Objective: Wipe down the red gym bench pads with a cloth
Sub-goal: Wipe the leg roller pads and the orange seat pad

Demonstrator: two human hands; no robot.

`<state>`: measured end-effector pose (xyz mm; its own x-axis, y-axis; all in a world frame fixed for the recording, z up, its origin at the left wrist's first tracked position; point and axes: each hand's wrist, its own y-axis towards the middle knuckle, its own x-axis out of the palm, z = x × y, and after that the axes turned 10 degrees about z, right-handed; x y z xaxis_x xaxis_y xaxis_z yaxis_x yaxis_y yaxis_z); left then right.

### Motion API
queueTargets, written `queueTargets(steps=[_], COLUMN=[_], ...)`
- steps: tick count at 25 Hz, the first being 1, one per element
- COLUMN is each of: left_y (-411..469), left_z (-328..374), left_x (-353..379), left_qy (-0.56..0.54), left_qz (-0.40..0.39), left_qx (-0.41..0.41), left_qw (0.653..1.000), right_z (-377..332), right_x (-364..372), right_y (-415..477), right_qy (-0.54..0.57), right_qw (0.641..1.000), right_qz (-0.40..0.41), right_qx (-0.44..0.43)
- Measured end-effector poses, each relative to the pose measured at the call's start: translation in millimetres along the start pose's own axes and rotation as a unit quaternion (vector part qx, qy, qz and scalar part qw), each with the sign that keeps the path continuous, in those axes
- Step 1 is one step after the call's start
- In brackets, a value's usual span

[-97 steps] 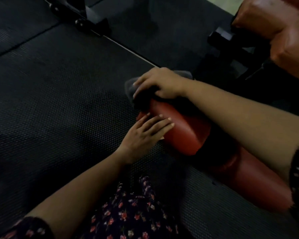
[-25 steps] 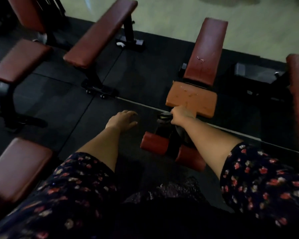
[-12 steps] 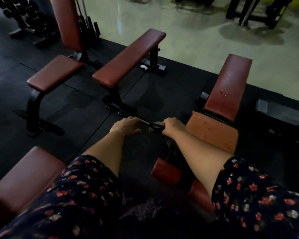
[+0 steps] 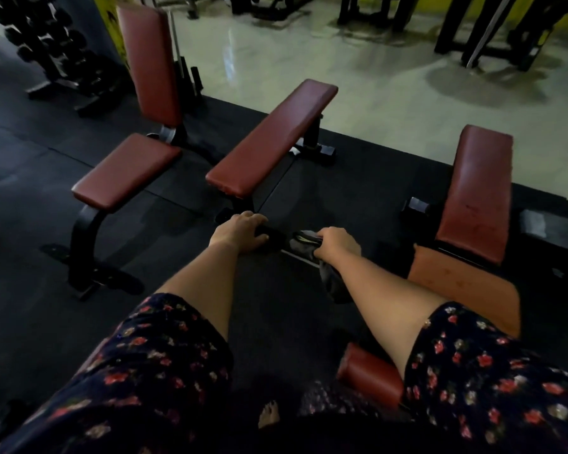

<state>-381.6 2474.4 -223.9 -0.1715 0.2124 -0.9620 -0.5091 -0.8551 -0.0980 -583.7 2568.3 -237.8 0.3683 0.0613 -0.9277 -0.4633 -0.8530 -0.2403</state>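
My right hand [image 4: 338, 245] is squeezed tight around the grey cloth [image 4: 305, 246], and some of the cloth hangs down under my wrist. My left hand [image 4: 240, 232] is just left of the cloth with bent fingers. I cannot tell if it holds anything. Right of the cloth are an orange seat [image 4: 456, 283] and a red back pad [image 4: 476, 191]. Past the cloth stands a flat red bench [image 4: 269, 139]. A red roll pad [image 4: 371, 375] lies closer to me than the cloth, under my right arm.

No legible text, label, brand, number or sign found. One yellow panel [image 4: 105, 9], far beyond the fingers [image 4: 254, 220] and to their left, behind the upright red back pad [image 4: 148, 60], bears dark marks, too blurred and cut off to read.
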Motion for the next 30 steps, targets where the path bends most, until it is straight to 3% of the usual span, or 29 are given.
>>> queueTargets(steps=[10, 18, 22, 27, 30], left_y=[184.1, 354.0, 403.7, 469.7, 509.1], left_z=[3.2, 62.5, 109.4, 185.0, 231.1], left_x=[-14.8, -14.8, 7.6, 24.5, 38.8], left_qy=[0.045, 0.051, 0.104, 0.062, 0.048], left_qz=[-0.044, -0.063, -0.112, -0.114, -0.132], left_qx=[0.08, 0.208, 0.308, 0.404, 0.476], left_qw=[0.995, 0.975, 0.939, 0.906, 0.868], right_z=[-23.3, 43.2, 91.1, 138.0, 166.6], right_x=[-53.0, -101.5, -116.7, -123.7, -132.5], right_y=[159.2, 278.6, 301.7, 314.6, 319.5], right_qy=[-0.055, -0.035, -0.038, -0.008, -0.001], right_qw=[0.998, 0.996, 0.989, 0.973, 0.954], right_qz=[0.035, 0.06, 0.063, 0.065, 0.077], right_qx=[-0.008, 0.06, 0.13, 0.223, 0.29])
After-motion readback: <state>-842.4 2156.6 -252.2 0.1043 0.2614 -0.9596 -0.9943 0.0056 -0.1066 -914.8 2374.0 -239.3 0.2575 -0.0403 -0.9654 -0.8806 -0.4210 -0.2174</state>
